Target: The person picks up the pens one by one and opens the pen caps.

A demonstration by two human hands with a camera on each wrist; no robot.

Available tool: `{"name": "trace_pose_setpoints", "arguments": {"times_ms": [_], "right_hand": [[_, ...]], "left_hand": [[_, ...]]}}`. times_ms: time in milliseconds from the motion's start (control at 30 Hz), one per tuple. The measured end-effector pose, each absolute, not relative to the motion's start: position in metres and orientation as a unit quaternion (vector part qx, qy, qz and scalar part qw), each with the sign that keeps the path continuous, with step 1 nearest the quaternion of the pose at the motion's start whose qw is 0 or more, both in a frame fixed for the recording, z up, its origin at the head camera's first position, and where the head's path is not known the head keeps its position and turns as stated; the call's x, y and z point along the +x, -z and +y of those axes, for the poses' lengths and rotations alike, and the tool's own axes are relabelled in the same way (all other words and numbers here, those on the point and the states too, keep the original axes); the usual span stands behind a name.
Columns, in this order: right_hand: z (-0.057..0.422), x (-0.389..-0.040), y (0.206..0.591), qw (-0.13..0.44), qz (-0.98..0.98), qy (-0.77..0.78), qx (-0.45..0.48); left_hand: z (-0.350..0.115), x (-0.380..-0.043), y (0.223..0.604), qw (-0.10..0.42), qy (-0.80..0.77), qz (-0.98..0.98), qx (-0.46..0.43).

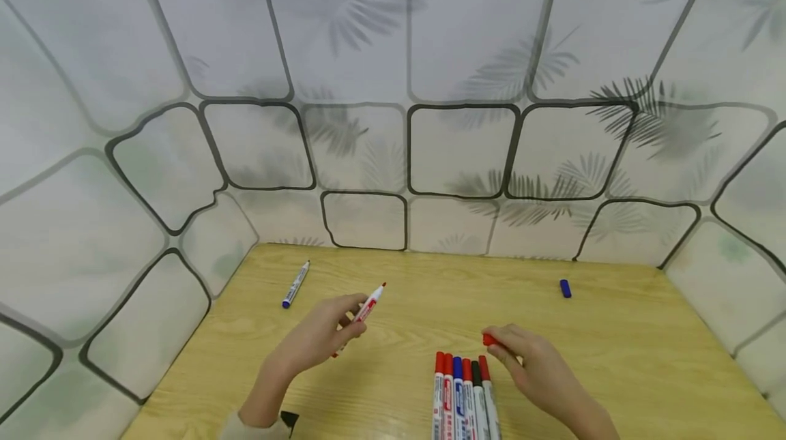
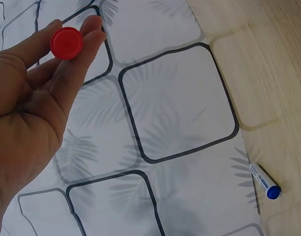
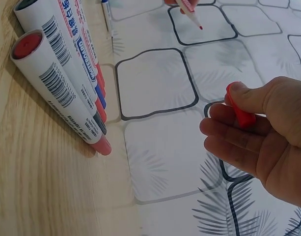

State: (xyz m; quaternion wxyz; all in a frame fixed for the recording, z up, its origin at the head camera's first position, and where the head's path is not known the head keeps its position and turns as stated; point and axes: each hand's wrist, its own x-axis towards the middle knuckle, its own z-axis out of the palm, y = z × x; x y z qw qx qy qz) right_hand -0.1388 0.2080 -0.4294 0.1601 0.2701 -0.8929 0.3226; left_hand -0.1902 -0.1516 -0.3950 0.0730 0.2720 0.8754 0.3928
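A pale backdrop, patterned with grey and black rounded outlines and fern-like leaves, rises beyond both grips and along either side of them. Below the grips spreads the yellowish wood-grain table. The left grip, with a light sleeve behind it at the wrist, is closed on a red marker, thumb against fingers; the right grip pinches a red cap between thumb and fingers, well apart from the left one. Between the two grips, just left of the right one and a little nearer the wearer, a row of six markers lies side by side on the table, their capped ends pointing away: from left to right red, red, blue, red, black, red. The red marker is uncapped in the left grip, tilted, its red nib up and away to the right, its red end showing below the fingers. Beyond the left grip and to its left, a blue-ended marker lies uncapped on the table, dark tip pointing away. Smallest are the caps: the red cap at the right grip's fingertips, and a blue cap lying on the table beyond that grip, slightly to its right.
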Motion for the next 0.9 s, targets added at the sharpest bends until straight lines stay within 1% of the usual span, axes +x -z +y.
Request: {"name": "trace_pose_setpoints", "arguments": {"times_ms": [233,400,467,600,733,900], "right_hand": [[0.212,-0.139,0.427,0.141,-0.897,-0.332,0.256],[0.214,-0.139,0.428,0.140,-0.899,-0.333,0.249],[0.215,-0.136,0.430,0.142,-0.897,-0.335,0.252],[0.215,-0.133,0.433,0.160,-0.887,-0.342,0.266],[0.216,-0.136,0.431,0.177,-0.887,-0.335,0.265],[0.217,-0.139,0.430,0.176,-0.889,-0.332,0.263]], "left_hand": [[-0.165,-0.212,0.402,0.021,-0.432,0.876,0.213],[-0.175,-0.234,0.413,-0.020,-0.442,0.887,0.132],[-0.180,-0.240,0.419,-0.029,-0.436,0.894,0.099],[-0.190,-0.251,0.427,-0.041,-0.421,0.905,0.055],[-0.197,-0.267,0.430,-0.053,-0.386,0.920,0.047],[-0.202,-0.283,0.435,-0.028,-0.364,0.930,0.046]]}}
